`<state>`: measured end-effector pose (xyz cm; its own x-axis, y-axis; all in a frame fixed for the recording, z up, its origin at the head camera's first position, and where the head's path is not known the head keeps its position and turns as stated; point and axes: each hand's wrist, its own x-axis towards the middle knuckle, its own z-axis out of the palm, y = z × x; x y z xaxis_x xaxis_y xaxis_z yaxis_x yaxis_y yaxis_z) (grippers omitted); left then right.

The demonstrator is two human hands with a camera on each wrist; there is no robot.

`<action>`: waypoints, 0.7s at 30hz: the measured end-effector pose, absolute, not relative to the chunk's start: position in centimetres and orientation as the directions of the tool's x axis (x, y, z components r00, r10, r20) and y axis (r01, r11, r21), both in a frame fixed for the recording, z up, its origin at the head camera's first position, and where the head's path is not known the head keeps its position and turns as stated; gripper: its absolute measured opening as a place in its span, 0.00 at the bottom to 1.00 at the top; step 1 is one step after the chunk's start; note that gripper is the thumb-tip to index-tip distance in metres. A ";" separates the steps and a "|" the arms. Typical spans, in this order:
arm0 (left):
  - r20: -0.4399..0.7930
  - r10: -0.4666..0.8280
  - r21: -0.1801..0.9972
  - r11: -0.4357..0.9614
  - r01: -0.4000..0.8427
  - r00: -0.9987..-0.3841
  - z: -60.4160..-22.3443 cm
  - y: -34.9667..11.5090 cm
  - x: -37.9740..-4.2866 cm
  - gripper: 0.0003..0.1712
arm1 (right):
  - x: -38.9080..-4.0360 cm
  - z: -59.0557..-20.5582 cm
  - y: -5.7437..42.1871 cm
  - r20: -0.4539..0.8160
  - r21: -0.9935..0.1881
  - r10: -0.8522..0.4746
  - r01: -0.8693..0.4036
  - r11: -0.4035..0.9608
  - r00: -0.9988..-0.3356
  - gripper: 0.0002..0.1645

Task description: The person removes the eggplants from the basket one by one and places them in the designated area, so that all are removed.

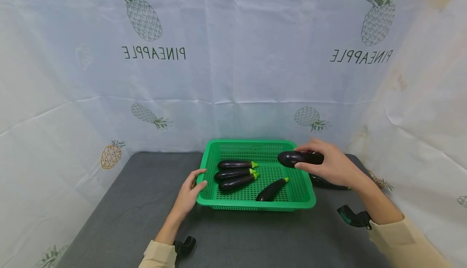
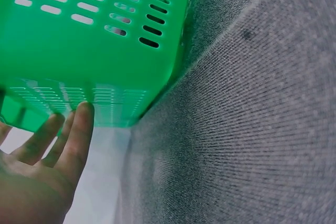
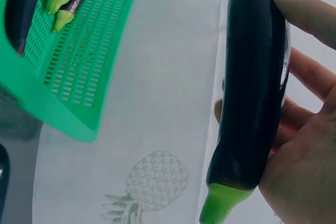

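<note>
My right hand (image 1: 333,164) holds a dark purple eggplant (image 3: 252,82) between thumb and fingers, above the right rim of a green plastic basket (image 1: 262,205). In the right wrist view its green stem end (image 3: 226,200) points down. My left hand (image 2: 50,166) touches the basket's left side, its fingers lying fairly straight against the slotted wall. Inside the basket, three eggplants lie side by side at the left, among them the rear eggplant (image 1: 235,164). One more eggplant (image 1: 271,189) lies slanted at the front right.
Partly behind my right hand, another eggplant (image 1: 326,183) lies on the dark grey tabletop (image 1: 255,239), right of the basket. White cloth (image 1: 248,77) printed with pineapples hangs behind the table and along both sides.
</note>
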<state>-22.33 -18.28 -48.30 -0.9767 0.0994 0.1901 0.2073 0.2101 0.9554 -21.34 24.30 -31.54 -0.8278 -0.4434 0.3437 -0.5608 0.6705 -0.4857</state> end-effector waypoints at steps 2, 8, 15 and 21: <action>0.191 0.101 0.954 0.213 0.209 -0.976 -48.3 -18.3 -22.3 0.26 | -21.0 -31.9 24.7 0.352 -0.489 -0.444 -0.567 0.663 -0.824 0.21; 0.194 0.093 0.955 0.209 0.210 -0.977 -48.1 -18.1 -22.3 0.25 | -20.1 -32.9 26.2 0.381 -0.494 -0.424 -0.569 0.657 -0.821 0.20; 0.212 0.094 0.951 0.211 0.227 -0.973 -48.1 -18.1 -22.2 0.26 | -19.5 -34.2 27.9 0.382 -0.503 -0.385 -0.538 0.676 -0.840 0.20; 0.208 0.099 0.952 0.206 0.225 -0.973 -48.2 -18.2 -22.2 0.26 | -19.2 -35.2 29.1 0.343 -0.517 -0.321 -0.463 0.720 -0.883 0.22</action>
